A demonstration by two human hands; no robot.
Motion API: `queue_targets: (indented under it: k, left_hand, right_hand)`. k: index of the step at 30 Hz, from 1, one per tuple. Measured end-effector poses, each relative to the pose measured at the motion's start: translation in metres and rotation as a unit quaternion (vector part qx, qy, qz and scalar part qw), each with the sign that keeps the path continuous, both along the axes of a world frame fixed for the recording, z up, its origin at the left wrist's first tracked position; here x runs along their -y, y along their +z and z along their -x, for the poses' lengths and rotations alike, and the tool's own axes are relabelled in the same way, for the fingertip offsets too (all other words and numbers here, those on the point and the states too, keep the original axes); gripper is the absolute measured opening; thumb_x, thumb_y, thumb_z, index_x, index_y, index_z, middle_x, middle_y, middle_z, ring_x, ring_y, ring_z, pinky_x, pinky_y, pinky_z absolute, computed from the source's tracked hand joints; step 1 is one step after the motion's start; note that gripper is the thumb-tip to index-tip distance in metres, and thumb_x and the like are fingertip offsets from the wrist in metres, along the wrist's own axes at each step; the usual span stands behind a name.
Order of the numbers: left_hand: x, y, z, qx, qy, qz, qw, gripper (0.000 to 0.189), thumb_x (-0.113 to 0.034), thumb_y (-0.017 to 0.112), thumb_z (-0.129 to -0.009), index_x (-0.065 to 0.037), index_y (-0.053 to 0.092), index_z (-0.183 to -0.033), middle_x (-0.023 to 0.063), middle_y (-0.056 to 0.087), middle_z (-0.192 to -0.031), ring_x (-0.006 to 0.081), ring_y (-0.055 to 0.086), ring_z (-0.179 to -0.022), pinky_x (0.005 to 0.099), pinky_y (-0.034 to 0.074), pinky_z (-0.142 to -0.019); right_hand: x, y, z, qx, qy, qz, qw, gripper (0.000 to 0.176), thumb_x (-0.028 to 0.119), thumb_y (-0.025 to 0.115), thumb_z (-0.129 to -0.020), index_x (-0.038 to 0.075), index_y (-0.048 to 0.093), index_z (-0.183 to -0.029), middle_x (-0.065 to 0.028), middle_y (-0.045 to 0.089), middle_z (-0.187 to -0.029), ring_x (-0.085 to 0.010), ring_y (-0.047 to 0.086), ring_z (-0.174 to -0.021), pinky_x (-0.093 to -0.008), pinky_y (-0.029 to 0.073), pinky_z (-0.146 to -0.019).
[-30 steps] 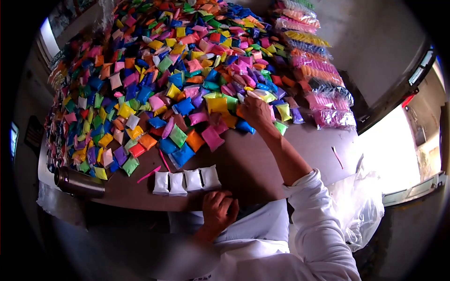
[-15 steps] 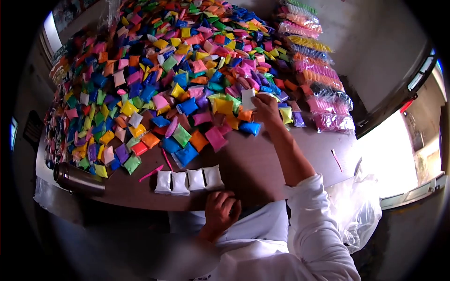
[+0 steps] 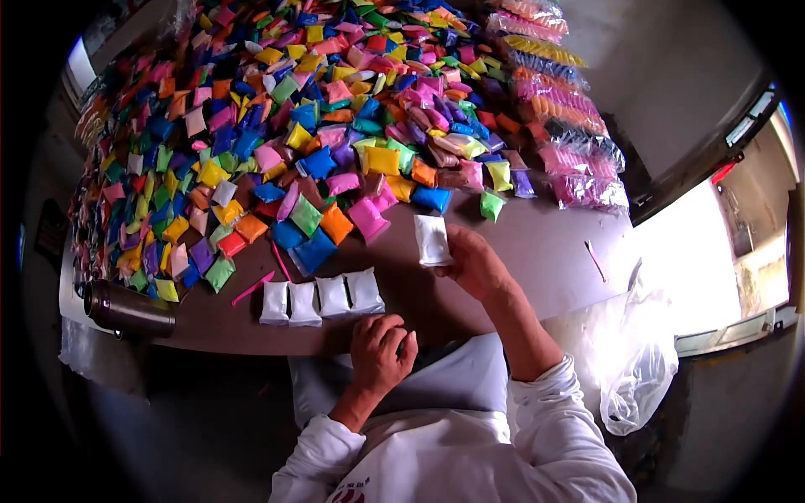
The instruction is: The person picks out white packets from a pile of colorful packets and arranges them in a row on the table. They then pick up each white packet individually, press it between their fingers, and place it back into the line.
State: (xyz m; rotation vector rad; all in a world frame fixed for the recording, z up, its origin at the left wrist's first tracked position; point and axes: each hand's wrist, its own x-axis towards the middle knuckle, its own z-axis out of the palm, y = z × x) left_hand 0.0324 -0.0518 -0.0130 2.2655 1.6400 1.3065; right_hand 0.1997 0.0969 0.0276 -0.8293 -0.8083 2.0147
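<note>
My right hand [image 3: 476, 261] pinches a small white packet [image 3: 432, 241] by its right side, holding it above the table in front of the heap. At the table's front edge rests my left hand [image 3: 383, 350], its fingers curled in a loose fist with nothing visible in them. Just beyond it lies a row of several white packets [image 3: 333, 295] side by side. Two pink plastic sticks, one of them a pink tool [image 3: 252, 287], lie left of and behind the row.
A large heap of colourful small packets [image 3: 335, 226] covers the back and left of the table. Bundled clear bags [image 3: 579, 159] are stacked at the back right. A metal cylinder [image 3: 130, 308] lies front left. A thin stick [image 3: 595, 261] and a plastic bag [image 3: 641, 369] are on the right.
My right hand has drawn back from the heap toward me, bringing the white packet with it. A green packet now lies apart at the heap's front right. The view has shifted slightly.
</note>
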Motion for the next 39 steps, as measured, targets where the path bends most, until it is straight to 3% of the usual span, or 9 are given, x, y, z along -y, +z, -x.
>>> queue_targets:
  k: [5, 9, 16, 23, 25, 28, 35, 39]
  left_hand:
    - [0.000, 0.003, -0.002, -0.002, 0.002, 0.001, 1.000, 0.014, -0.013, 0.063, -0.076, -0.006, 0.052, -0.073, 0.0078, 0.058, -0.087, 0.0276, 0.054, -0.080, 0.0393, 0.043, -0.073]
    - [0.001, 0.007, -0.001, 0.010, -0.001, 0.012, 1.000, 0.017, -0.018, 0.064, -0.077, -0.007, 0.053, -0.069, 0.0073, 0.058, -0.087, 0.0273, 0.053, -0.079, 0.0388, 0.042, -0.073]
    - [0.002, 0.014, 0.004, 0.065, -0.032, 0.050, 0.996, 0.019, -0.022, 0.061, -0.081, -0.006, 0.057, -0.073, 0.0088, 0.059, -0.085, 0.0285, 0.054, -0.079, 0.0389, 0.042, -0.074]
    - [0.000, 0.008, 0.002, 0.047, -0.016, 0.032, 0.998, 0.018, -0.020, 0.058, -0.084, -0.002, 0.061, -0.083, 0.0104, 0.062, -0.088, 0.0297, 0.057, -0.081, 0.0398, 0.042, -0.077]
    - [0.000, 0.011, 0.001, 0.043, -0.019, 0.025, 0.999, 0.019, -0.020, 0.056, -0.086, -0.002, 0.061, -0.084, 0.0105, 0.061, -0.088, 0.0297, 0.056, -0.082, 0.0403, 0.042, -0.077]
    - [0.000, 0.011, 0.003, 0.038, -0.020, 0.023, 0.999, 0.021, -0.021, 0.054, -0.088, -0.002, 0.060, -0.083, 0.0106, 0.061, -0.088, 0.0297, 0.056, -0.082, 0.0407, 0.041, -0.077]
    - [-0.001, 0.009, 0.005, 0.036, -0.030, 0.043, 0.998, 0.022, -0.021, 0.052, -0.089, -0.002, 0.060, -0.083, 0.0110, 0.061, -0.087, 0.0304, 0.055, -0.082, 0.0410, 0.040, -0.077]
    - [-0.002, 0.009, 0.005, 0.045, -0.029, 0.048, 0.997, 0.021, -0.020, 0.050, -0.090, -0.002, 0.058, -0.084, 0.0114, 0.060, -0.087, 0.0303, 0.055, -0.082, 0.0407, 0.040, -0.077]
  right_hand:
    - [0.020, -0.017, 0.006, 0.051, 0.002, -0.086, 0.995, 0.013, 0.013, 0.061, -0.087, 0.004, 0.058, -0.096, -0.0015, 0.062, -0.086, -0.0108, 0.060, -0.073, -0.0250, 0.048, -0.063]
    - [0.044, -0.018, 0.008, 0.051, -0.017, -0.183, 0.982, 0.018, 0.009, 0.062, -0.086, -0.001, 0.056, -0.100, -0.0020, 0.060, -0.090, -0.0086, 0.056, -0.083, -0.0248, 0.045, -0.075]
    - [0.077, -0.008, 0.002, 0.093, 0.041, -0.174, 0.979, 0.023, 0.010, 0.062, -0.087, -0.001, 0.054, -0.105, -0.0023, 0.059, -0.095, -0.0102, 0.055, -0.090, -0.0262, 0.045, -0.082]
    - [0.083, -0.002, 0.004, 0.064, 0.104, -0.165, 0.979, 0.037, 0.017, 0.065, -0.086, -0.002, 0.051, -0.114, -0.0046, 0.058, -0.101, -0.0107, 0.055, -0.092, -0.0258, 0.046, -0.081]
    - [0.083, 0.014, 0.007, 0.132, 0.139, -0.169, 0.967, 0.039, 0.021, 0.065, -0.086, -0.001, 0.052, -0.115, -0.0043, 0.059, -0.096, -0.0101, 0.056, -0.087, -0.0245, 0.047, -0.077]
    - [0.080, 0.016, 0.010, 0.214, 0.149, -0.160, 0.952, 0.034, 0.023, 0.064, -0.087, -0.001, 0.056, -0.110, -0.0032, 0.061, -0.089, -0.0094, 0.056, -0.081, -0.0239, 0.048, -0.071]
    - [0.078, -0.016, 0.015, 0.171, 0.100, -0.199, 0.960, 0.030, 0.024, 0.064, -0.088, -0.002, 0.060, -0.102, -0.0028, 0.061, -0.084, -0.0077, 0.055, -0.074, -0.0232, 0.046, -0.062]
    - [0.080, 0.013, 0.011, 0.208, 0.113, -0.148, 0.960, 0.031, 0.025, 0.063, -0.088, -0.002, 0.060, -0.102, -0.0022, 0.061, -0.083, -0.0070, 0.054, -0.073, -0.0232, 0.046, -0.061]
